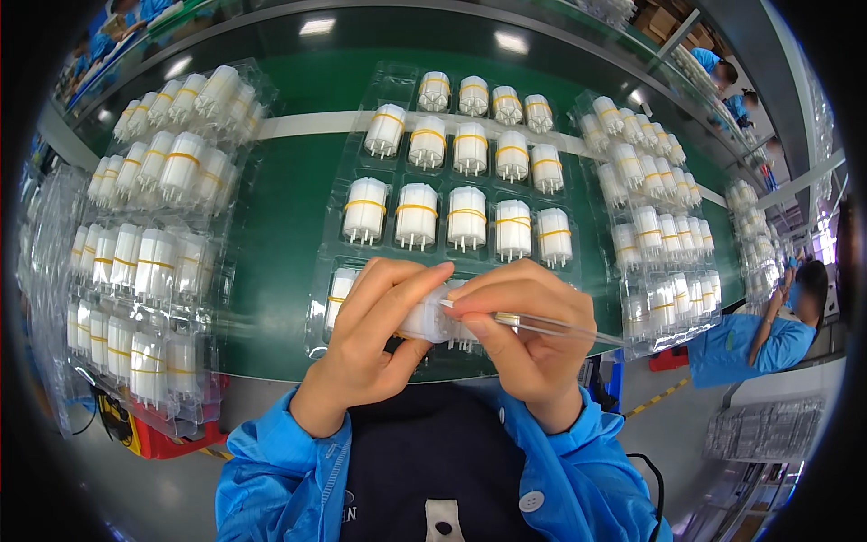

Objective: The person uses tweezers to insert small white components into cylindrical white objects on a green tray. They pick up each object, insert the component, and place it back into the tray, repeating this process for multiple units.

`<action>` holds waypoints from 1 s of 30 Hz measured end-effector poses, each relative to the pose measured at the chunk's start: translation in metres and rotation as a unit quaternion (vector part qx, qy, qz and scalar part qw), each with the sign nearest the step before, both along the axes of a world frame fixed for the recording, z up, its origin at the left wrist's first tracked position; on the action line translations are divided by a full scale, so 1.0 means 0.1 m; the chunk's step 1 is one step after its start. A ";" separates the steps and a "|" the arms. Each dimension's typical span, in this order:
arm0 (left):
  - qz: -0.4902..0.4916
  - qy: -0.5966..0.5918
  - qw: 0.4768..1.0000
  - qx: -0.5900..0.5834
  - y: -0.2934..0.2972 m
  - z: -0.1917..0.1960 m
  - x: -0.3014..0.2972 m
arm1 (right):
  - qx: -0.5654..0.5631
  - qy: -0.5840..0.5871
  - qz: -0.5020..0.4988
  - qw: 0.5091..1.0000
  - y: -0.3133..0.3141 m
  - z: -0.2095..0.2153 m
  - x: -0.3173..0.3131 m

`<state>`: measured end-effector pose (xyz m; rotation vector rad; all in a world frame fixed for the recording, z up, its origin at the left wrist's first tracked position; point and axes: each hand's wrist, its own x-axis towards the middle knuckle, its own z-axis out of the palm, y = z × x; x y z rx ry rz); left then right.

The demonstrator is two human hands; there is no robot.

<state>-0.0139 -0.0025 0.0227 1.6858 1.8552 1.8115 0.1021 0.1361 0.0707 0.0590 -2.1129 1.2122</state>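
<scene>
My left hand (375,334) is closed round a white, partly translucent cylindrical part (423,322), held low over the middle tray. The fingers of my right hand (533,330) pinch together at the cylinder's right end, near a small white tip (446,304). A slim, shiny pair of tweezers (551,327) lies across the right hand, between thumb and fingers, its far end pointing right. Both hands hide much of the cylinder and part of the tray. Behind them, the clear plastic tray (327,271) bears rows of white cylinders (416,217) with yellow bands and metal pins.
Stacked trays of similar banded cylinders stand at the left (155,262) and right (662,303) on the green table (280,226). Red crates (172,441) sit below the left edge. A co-worker in a blue jacket (750,343) is at the right.
</scene>
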 end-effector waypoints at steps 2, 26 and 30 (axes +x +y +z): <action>0.003 0.011 1.000 -0.006 0.00 0.00 -0.01 | 0.030 -0.007 -0.004 1.000 -0.01 0.05 0.00; 0.034 -0.066 0.996 0.055 0.01 -0.12 0.07 | -0.141 0.074 -0.004 0.987 -0.11 -0.20 -0.05; 0.066 -0.029 0.997 0.005 -0.02 -0.06 0.08 | -0.135 0.073 -0.005 0.988 -0.10 -0.24 -0.06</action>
